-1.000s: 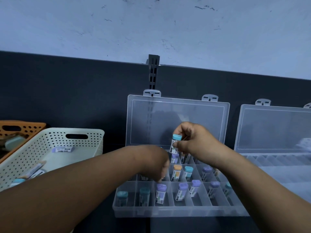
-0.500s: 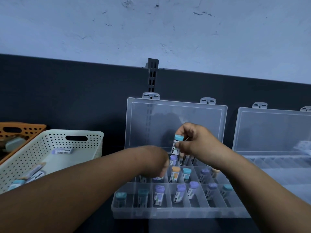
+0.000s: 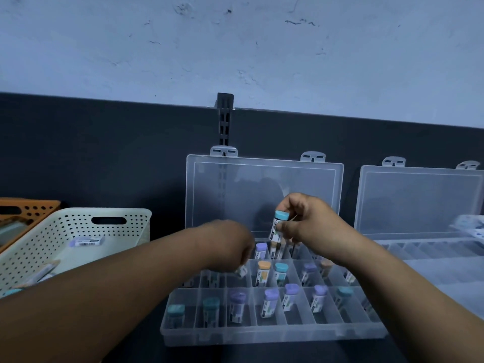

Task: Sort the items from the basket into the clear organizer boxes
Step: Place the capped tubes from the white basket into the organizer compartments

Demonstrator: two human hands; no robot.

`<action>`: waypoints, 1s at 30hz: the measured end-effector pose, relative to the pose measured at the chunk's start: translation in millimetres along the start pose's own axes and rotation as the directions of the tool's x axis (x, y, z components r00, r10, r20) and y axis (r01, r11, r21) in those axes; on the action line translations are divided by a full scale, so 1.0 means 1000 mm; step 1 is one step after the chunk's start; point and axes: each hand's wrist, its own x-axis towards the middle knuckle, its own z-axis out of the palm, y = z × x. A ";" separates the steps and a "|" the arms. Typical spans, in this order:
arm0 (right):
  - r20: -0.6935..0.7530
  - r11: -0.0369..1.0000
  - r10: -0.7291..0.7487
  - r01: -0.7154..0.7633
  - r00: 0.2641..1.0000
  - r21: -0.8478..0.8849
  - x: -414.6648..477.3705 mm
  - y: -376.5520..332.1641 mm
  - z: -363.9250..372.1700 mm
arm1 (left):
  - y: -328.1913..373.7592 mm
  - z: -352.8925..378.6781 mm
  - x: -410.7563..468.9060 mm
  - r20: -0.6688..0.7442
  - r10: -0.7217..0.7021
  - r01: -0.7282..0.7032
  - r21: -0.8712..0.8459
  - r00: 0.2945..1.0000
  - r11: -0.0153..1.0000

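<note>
Tabletop (image 3: 262,356): dark, carrying the boxes and baskets.
Organizer box (image 3: 262,336): clear, divided into compartments, straight ahead between the two forearms.
Front row: vials standing one to a compartment, teal caps on the left, among them a teal-capped front vial (image 3: 210,311), and purple caps to their right, such as the purple-capped vial (image 3: 268,302).
Middle row: an orange-capped vial (image 3: 262,273) beside another teal one.
Left hand (image 3: 227,244): over the left of the middle row, fingers curled downward onto a small labelled vial (image 3: 241,271); motion blur hides whether it grips.
Right hand (image 3: 311,224): pinches the blue-capped vial (image 3: 278,226) upright between thumb and fingers, just above the back row.
White basket (image 3: 78,221): perforated, left of the box, holding a labelled item (image 3: 86,241) and a few more vials.
Orange basket (image 3: 31,208): behind the white one, at the left edge.
Second organizer box (image 3: 432,250): to the right, lid raised.
Open lid (image 3: 235,184): stands upright against the dark back panel (image 3: 104,153).
</note>
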 end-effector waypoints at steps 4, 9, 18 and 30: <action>-0.008 1.000 -0.002 0.002 1.000 0.017 0.000 0.004 -0.006 | -0.011 -0.019 0.002 -0.119 -0.064 0.040 -0.200 0.991 0.979; -0.037 0.997 -0.003 0.006 0.999 0.080 0.000 0.011 -0.011 | -0.008 -0.027 0.023 -0.313 -0.144 0.021 -0.365 0.939 0.931; -0.053 0.993 -0.002 0.009 0.999 0.120 0.001 0.027 -0.021 | 0.006 -0.006 0.055 -0.258 -0.138 0.071 -0.252 0.956 0.965; 0.026 0.999 0.001 -0.002 1.000 0.048 0.008 0.027 -0.008 | -0.001 0.011 0.068 -0.169 -0.116 0.082 -0.196 0.979 0.977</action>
